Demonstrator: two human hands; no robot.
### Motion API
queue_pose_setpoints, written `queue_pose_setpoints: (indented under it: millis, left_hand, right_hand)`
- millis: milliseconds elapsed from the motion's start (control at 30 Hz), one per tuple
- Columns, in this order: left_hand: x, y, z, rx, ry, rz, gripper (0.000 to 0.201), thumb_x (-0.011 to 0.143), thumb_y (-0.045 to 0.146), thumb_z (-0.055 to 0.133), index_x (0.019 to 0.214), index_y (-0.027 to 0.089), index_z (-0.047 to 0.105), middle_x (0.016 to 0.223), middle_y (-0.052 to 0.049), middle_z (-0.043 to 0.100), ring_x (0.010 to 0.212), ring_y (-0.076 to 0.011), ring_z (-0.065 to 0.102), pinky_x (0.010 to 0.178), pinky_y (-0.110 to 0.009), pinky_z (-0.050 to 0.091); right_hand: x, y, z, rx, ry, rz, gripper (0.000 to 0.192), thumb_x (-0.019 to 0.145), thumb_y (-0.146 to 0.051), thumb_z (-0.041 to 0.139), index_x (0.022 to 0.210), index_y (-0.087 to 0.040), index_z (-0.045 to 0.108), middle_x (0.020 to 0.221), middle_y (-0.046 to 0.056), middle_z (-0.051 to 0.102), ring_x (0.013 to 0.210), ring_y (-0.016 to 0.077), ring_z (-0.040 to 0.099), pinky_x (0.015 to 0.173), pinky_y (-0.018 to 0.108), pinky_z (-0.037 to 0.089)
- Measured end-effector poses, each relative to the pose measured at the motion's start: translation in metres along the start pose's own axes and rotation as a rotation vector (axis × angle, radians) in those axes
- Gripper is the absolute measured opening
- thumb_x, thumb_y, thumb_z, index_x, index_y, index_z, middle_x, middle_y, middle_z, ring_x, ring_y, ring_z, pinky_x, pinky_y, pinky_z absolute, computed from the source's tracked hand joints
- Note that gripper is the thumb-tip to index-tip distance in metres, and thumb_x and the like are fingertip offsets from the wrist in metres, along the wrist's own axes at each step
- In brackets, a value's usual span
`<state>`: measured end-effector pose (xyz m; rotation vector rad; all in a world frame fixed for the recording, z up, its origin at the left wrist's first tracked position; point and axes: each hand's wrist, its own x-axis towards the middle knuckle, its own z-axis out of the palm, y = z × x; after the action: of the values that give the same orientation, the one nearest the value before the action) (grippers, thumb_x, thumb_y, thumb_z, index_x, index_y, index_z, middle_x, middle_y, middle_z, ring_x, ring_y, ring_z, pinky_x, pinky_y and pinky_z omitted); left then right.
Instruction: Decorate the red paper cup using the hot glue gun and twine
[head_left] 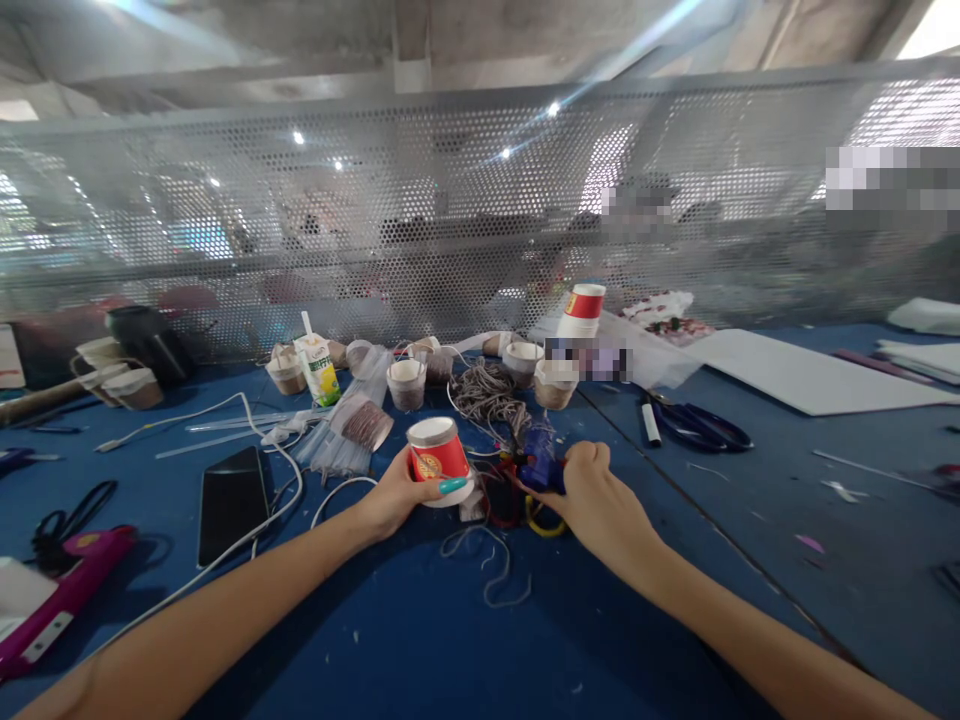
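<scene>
My left hand (397, 497) is closed round a red and white paper cup (436, 452), with the thumb across its front. The cup tilts slightly, its pale rim upward. To its right, my right hand (604, 490) has its fingers round a blue tool (538, 462) that looks like a hot glue gun; part of it is hidden by the fingers. Red and yellow loops (546, 520), like scissor handles, show beneath that hand. Behind the hands lies a tangled heap of grey-brown cord (491, 395). A loose grey thread (499, 580) lies on the table in front.
Several cord-wrapped cups (406, 385) stand behind. Stacked cups (583, 310) and a drink carton (317, 370) rise near the perforated screen (450, 220). A phone (233, 505), white cable and magenta tool (71, 600) lie left. Blue-handled scissors (705, 428) and a white board (802, 370) lie right.
</scene>
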<state>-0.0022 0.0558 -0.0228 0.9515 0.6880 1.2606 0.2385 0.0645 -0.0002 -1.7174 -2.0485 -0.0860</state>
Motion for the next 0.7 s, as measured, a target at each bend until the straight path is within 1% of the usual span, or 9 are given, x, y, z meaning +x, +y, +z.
queue_pose_setpoints:
  millis: [100,200,267,333,433,533,600,633,700]
  left_hand:
    - [0.000,0.000,0.001,0.012,-0.022,0.003,0.065,0.038,0.031,0.089,0.095,0.014,0.062,0.089,-0.008,0.071,0.080,-0.0207,0.065,0.080,-0.035,0.048]
    - [0.000,-0.001,0.001,0.037,-0.041,0.008,0.066,0.042,0.036,0.088,0.097,0.013,0.061,0.090,-0.009,0.071,0.082,-0.0224,0.065,0.082,-0.037,0.047]
    - [0.001,-0.003,0.000,0.044,-0.040,0.008,0.064,0.045,0.037,0.087,0.098,0.014,0.060,0.090,-0.009,0.070,0.081,-0.0224,0.065,0.082,-0.037,0.047]
    - [0.001,-0.003,0.000,0.041,-0.031,0.007,0.063,0.046,0.036,0.086,0.099,0.014,0.058,0.089,-0.008,0.070,0.082,-0.0222,0.066,0.082,-0.037,0.047]
    - [0.000,-0.001,0.001,0.056,-0.011,-0.006,0.067,0.048,0.026,0.087,0.104,0.017,0.052,0.094,-0.007,0.069,0.087,-0.0219,0.065,0.086,-0.038,0.047]
    - [-0.002,0.003,0.003,0.090,-0.011,-0.052,0.073,0.047,0.014,0.086,0.107,0.020,0.045,0.099,-0.005,0.067,0.092,-0.0219,0.065,0.089,-0.041,0.047]
    - [-0.002,0.004,0.003,0.097,-0.028,-0.074,0.076,0.044,0.009,0.085,0.106,0.021,0.043,0.099,-0.004,0.066,0.091,-0.0216,0.065,0.088,-0.042,0.048]
    - [-0.002,0.004,0.003,0.096,-0.032,-0.072,0.076,0.043,0.007,0.084,0.105,0.021,0.042,0.099,-0.004,0.066,0.090,-0.0211,0.065,0.088,-0.042,0.048]
    - [-0.002,0.004,0.004,0.105,-0.036,-0.060,0.074,0.043,0.006,0.083,0.103,0.021,0.043,0.097,-0.003,0.065,0.090,-0.0204,0.064,0.088,-0.041,0.048]
  right_hand:
    - [0.003,0.006,0.008,0.066,0.009,-0.037,0.045,0.070,-0.054,0.063,0.082,-0.018,0.039,0.082,0.011,0.047,0.074,0.0306,0.058,0.059,0.042,0.049]
    - [0.003,0.002,0.009,0.113,0.142,-0.075,0.053,0.065,-0.051,0.066,0.094,-0.015,0.041,0.097,0.017,0.046,0.098,0.0391,0.050,0.078,0.054,0.045]
    - [0.000,-0.004,0.004,0.185,0.237,-0.138,0.049,0.070,-0.042,0.062,0.104,-0.016,0.038,0.110,0.017,0.042,0.111,0.0385,0.041,0.088,0.057,0.039]
    - [-0.005,-0.012,-0.003,0.279,0.311,-0.198,0.038,0.079,-0.036,0.053,0.108,-0.018,0.036,0.114,0.015,0.041,0.115,0.0345,0.038,0.093,0.056,0.035]
    - [-0.013,-0.021,-0.014,0.434,0.336,-0.320,0.030,0.085,-0.030,0.048,0.110,-0.020,0.036,0.119,0.015,0.041,0.117,0.0320,0.039,0.095,0.054,0.035]
    - [-0.017,-0.026,-0.022,0.549,0.279,-0.536,0.034,0.082,-0.021,0.051,0.113,-0.021,0.035,0.131,0.017,0.040,0.126,0.0323,0.037,0.099,0.053,0.034]
    - [-0.020,-0.027,-0.024,0.618,0.170,-0.673,0.037,0.081,-0.016,0.051,0.113,-0.023,0.035,0.137,0.016,0.040,0.127,0.0314,0.039,0.098,0.051,0.037]
    - [-0.021,-0.028,-0.025,0.663,0.098,-0.714,0.036,0.081,-0.015,0.050,0.113,-0.024,0.036,0.137,0.015,0.042,0.122,0.0300,0.045,0.095,0.049,0.040]
    - [-0.025,-0.029,-0.026,0.762,-0.081,-0.756,0.030,0.083,-0.018,0.047,0.111,-0.025,0.038,0.132,0.015,0.049,0.097,0.0236,0.060,0.079,0.041,0.049]
